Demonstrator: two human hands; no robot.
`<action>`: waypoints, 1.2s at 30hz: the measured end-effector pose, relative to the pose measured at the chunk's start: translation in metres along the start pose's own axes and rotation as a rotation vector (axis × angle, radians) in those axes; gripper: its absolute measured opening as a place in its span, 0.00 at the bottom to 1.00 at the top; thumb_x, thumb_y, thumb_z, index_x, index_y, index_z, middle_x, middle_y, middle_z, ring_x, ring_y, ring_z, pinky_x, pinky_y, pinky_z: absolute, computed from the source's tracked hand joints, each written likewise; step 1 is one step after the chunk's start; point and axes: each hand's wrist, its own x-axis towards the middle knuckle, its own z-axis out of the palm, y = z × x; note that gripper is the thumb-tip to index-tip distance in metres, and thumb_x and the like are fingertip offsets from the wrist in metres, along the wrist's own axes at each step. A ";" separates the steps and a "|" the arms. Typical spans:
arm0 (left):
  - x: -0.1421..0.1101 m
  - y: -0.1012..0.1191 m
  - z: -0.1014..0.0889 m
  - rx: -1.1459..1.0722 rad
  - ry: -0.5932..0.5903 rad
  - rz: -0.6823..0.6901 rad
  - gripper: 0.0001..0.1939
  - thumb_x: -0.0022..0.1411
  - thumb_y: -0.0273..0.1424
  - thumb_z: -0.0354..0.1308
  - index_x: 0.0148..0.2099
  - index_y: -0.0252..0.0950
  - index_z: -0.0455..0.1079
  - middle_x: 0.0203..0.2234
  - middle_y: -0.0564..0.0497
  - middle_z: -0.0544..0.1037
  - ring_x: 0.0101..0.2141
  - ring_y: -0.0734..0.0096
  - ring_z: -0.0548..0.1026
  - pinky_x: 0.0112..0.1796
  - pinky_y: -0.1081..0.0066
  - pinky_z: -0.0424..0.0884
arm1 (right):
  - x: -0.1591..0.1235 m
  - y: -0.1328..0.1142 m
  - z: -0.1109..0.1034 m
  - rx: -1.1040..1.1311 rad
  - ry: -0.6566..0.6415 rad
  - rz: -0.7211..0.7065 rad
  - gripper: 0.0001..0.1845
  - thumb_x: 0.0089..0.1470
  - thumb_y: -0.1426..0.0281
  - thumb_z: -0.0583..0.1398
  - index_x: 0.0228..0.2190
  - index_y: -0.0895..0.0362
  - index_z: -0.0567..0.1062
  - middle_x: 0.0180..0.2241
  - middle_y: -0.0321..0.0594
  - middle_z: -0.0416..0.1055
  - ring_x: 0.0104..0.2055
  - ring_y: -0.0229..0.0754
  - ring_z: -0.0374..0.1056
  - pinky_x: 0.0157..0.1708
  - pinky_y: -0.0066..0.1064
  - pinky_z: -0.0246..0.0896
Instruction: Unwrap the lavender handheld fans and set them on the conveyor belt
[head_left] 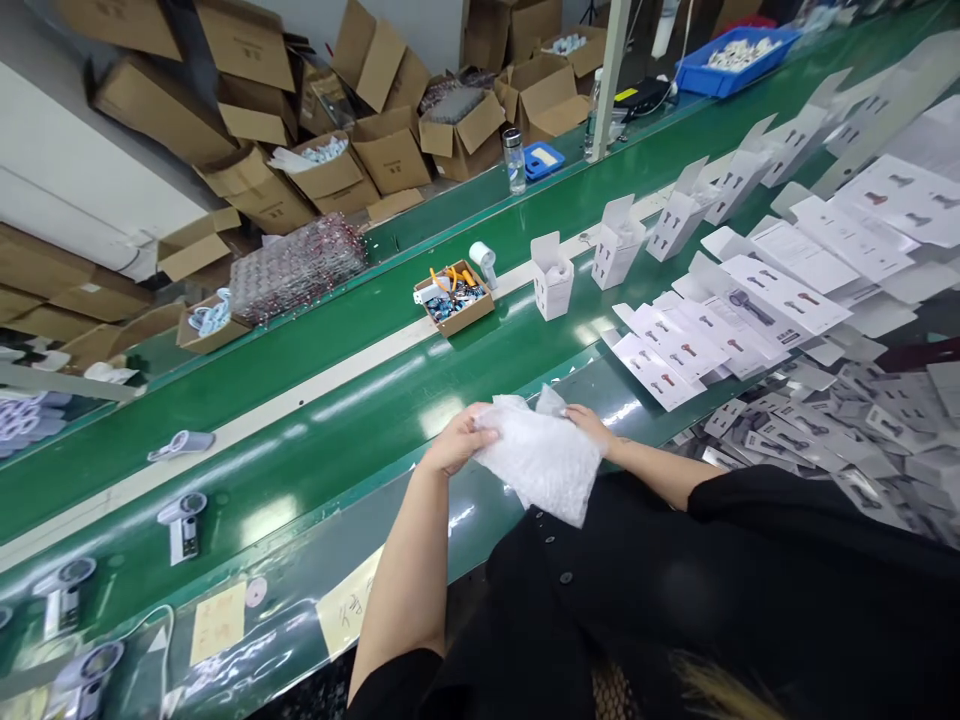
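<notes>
Both my hands hold a white bubble-wrap bag (541,457) over the near edge of the green conveyor belt (337,400). My left hand (457,440) pinches the bag's left edge with closed fingers. My right hand (591,424) grips its upper right corner, partly hidden behind the bag. The bag hangs down toward my black sleeve. Small white hand-held fans (182,520) lie on the belt to the left, out of reach of either hand.
Open white product boxes (553,275) stand in a row on the belt. Flat printed cartons (720,330) and leaflets (847,430) are stacked at right. A small cardboard tray of tools (454,297), a bottle (514,160), brown cartons (322,120) and a blue bin (731,60) lie beyond.
</notes>
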 end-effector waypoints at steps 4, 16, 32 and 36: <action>0.023 -0.020 0.015 0.728 0.212 -0.073 0.22 0.52 0.33 0.61 0.50 0.33 0.67 0.37 0.42 0.75 0.40 0.58 0.73 0.44 0.57 0.67 | 0.030 -0.015 0.002 0.174 -0.038 0.042 0.17 0.48 0.66 0.57 0.40 0.58 0.74 0.44 0.42 0.73 0.50 0.48 0.66 0.53 0.41 0.58; 0.008 -0.123 0.091 1.408 0.130 -0.119 0.34 0.58 0.50 0.52 0.64 0.52 0.53 0.64 0.38 0.50 0.61 0.32 0.48 0.50 0.32 0.46 | -0.006 -0.018 -0.064 0.145 0.340 0.088 0.16 0.52 0.66 0.55 0.42 0.54 0.72 0.51 0.46 0.65 0.55 0.50 0.59 0.57 0.45 0.52; -0.024 -0.131 0.046 1.456 0.489 0.198 0.23 0.61 0.42 0.49 0.55 0.39 0.70 0.59 0.42 0.63 0.59 0.46 0.55 0.58 0.47 0.46 | -0.030 0.021 -0.187 -0.572 0.526 0.395 0.36 0.41 0.56 0.65 0.52 0.53 0.65 0.56 0.53 0.51 0.56 0.64 0.49 0.50 0.50 0.51; -0.052 -0.141 0.051 1.463 0.396 0.108 0.28 0.58 0.45 0.55 0.59 0.45 0.65 0.63 0.42 0.54 0.60 0.39 0.53 0.55 0.43 0.50 | -0.033 0.013 -0.191 -0.585 0.483 0.378 0.35 0.44 0.62 0.61 0.54 0.55 0.62 0.52 0.53 0.58 0.51 0.61 0.57 0.48 0.48 0.53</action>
